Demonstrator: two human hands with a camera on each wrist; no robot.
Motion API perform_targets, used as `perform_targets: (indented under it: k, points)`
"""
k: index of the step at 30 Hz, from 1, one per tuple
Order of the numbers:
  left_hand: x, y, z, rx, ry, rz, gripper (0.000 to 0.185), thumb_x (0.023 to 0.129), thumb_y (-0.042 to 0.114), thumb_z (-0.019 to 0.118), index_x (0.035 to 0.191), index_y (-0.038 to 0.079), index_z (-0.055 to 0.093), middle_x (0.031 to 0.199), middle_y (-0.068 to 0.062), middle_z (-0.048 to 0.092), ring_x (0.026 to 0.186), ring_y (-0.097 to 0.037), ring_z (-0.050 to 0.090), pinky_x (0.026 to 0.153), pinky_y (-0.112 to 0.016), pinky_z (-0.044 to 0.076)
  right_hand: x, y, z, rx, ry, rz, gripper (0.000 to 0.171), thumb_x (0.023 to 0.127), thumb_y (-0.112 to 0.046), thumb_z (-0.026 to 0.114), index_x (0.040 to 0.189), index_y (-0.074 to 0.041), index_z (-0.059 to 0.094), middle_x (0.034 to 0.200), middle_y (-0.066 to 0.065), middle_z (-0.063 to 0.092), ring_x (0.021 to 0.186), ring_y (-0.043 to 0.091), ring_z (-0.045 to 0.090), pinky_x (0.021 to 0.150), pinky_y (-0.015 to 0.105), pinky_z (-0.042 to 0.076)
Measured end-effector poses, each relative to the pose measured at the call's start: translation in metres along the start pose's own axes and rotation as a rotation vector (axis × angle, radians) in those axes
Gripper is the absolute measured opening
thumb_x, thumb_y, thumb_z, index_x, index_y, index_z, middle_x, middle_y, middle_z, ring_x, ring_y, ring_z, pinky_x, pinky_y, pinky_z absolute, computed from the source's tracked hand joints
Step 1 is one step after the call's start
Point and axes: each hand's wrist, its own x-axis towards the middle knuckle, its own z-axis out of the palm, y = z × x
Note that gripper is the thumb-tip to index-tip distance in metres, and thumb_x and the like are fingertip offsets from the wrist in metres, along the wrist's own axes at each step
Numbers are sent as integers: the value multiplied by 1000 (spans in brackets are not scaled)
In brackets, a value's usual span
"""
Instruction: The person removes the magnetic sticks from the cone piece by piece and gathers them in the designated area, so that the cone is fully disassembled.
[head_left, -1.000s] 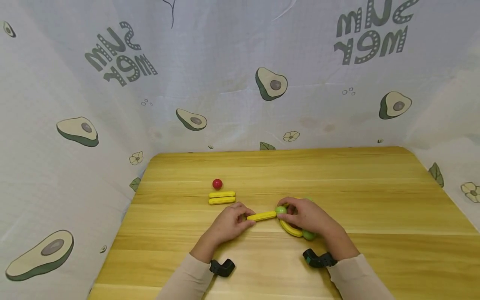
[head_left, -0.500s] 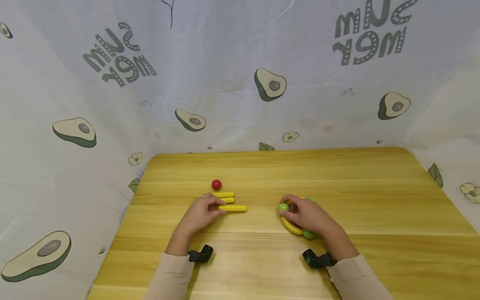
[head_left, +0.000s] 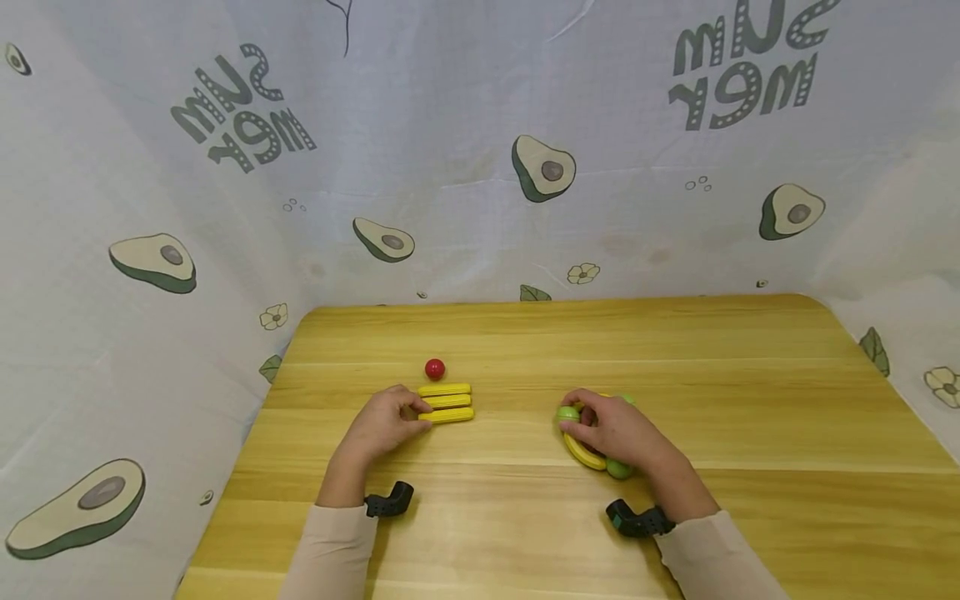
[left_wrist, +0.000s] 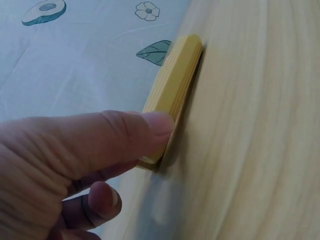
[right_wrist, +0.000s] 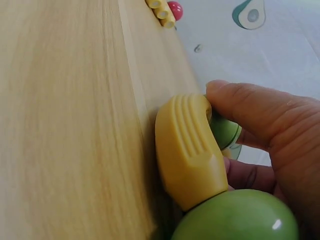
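- Left hand (head_left: 386, 423): fingers curled, thumb pinching the nearest ridged yellow plastic stick (head_left: 448, 415) on the wooden bench (head_left: 675, 375).
- Right hand (head_left: 618, 429): curled, gripping the curved yellow-and-green ball assembly (head_left: 581, 454).

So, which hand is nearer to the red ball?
Left. The left hand lies just in front of the red ball, beside the yellow sticks; the right hand is far to its right.
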Motion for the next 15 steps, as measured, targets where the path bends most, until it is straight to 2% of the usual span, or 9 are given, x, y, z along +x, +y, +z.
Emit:
perform_targets:
  k: [7, 10, 12, 15]
  points:
    - [0, -1, 2, 49, 16, -2, 10, 84, 15, 85, 91, 17, 78, 100, 3, 69, 77, -11, 54, 71, -27, 47, -1, -3, -5, -15, 12, 57, 39, 98, -39, 69, 127, -15, 66, 86, -2, 64, 71, 12, 54, 65, 29, 46]
    - [0, -1, 2, 59, 22, -7, 10, 84, 15, 85, 91, 16, 78, 102, 2, 69, 79, -11, 55, 73, -29, 48, -3, -2, -9, -40, 101, 50, 35, 98, -35, 69, 124, -11, 68, 83, -2, 63, 70, 12, 52, 64, 28, 44]
    - [0, -1, 2, 68, 27, -14, 11, 84, 16, 85, 92, 17, 77, 103, 2, 70, 81, -12, 55, 74, -30, 48, -3, 0, -11, -86, 195, 33, 28, 98, -28, 69, 118, -9, 71, 81, -1, 62, 71, 15, 52, 64, 30, 44]
    - [0, -1, 2, 81, 36, -15, 11, 84, 17, 85, 92, 17, 77, 104, 2, 70, 83, -13, 56, 75, -30, 48, -4, 4, -12, -173, 324, 15, 21, 96, -21, 70, 112, -7, 73, 92, 8, 66, 85, 27, 58, 77, 41, 50]
